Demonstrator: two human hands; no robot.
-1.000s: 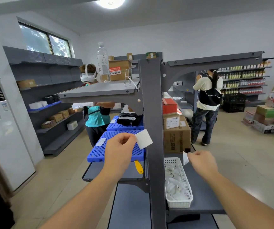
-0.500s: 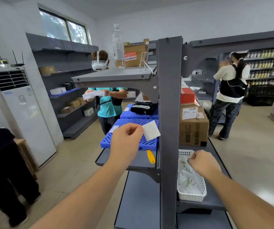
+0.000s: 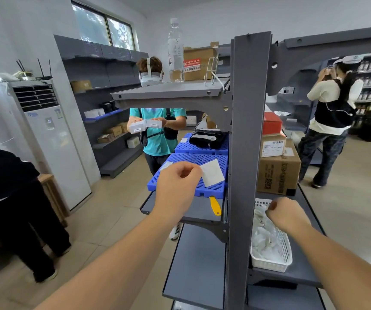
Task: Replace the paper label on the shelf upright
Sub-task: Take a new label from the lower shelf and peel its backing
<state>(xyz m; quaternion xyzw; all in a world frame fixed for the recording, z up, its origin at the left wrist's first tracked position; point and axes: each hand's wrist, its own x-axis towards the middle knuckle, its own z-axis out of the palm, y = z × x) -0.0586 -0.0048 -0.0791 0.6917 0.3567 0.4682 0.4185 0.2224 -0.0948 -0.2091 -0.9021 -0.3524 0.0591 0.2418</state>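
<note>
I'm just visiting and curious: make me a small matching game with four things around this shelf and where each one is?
Things:
1. paper label
2. yellow scraper
3. water bottle
4. white basket

Places:
A. standing on the top shelf
B. under the right hand, right of the upright
C. pinched in the left hand
D. lying below the blue tray

Pairs: 1-C, 2-D, 3-A, 4-B

Basket right of upright
</note>
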